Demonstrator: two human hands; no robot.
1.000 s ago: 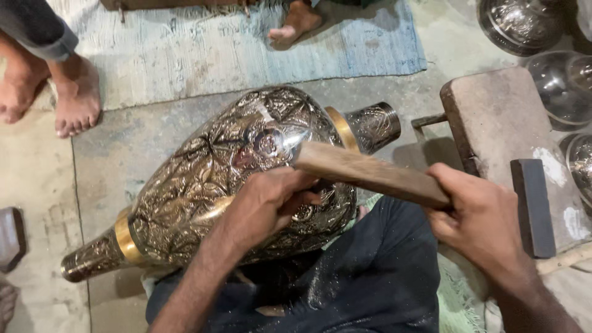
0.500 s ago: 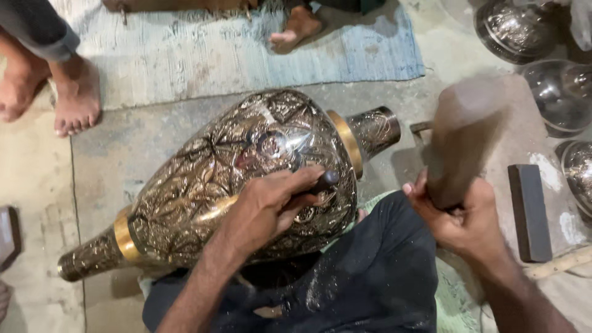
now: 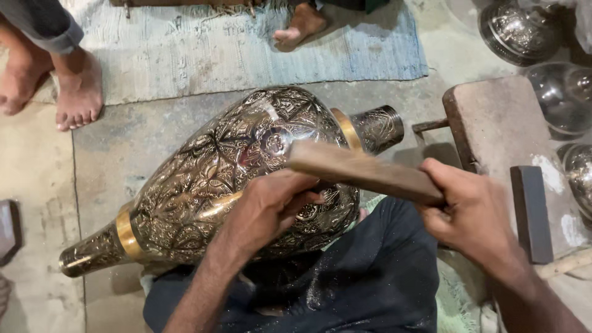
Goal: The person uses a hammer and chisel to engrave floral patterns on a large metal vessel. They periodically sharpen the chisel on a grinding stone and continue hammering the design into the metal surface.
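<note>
A large engraved metal vase (image 3: 203,179) with brass bands lies on its side across my lap, neck pointing right. My left hand (image 3: 271,203) rests on its belly, fingers closed around a thin chisel that is mostly hidden. My right hand (image 3: 472,213) grips a flat wooden mallet (image 3: 364,171), whose far end sits over the vase just above my left hand.
A wooden block (image 3: 499,123) with a dark bar (image 3: 531,209) stands at the right. Shiny metal bowls (image 3: 564,92) sit at the far right. A blue rug (image 3: 246,49) lies behind, with other people's bare feet (image 3: 77,86) on and beside it.
My right hand lifted the mallet up and away half a second ago, then brought it back down onto the chisel over the vase. My left hand stayed in place.
</note>
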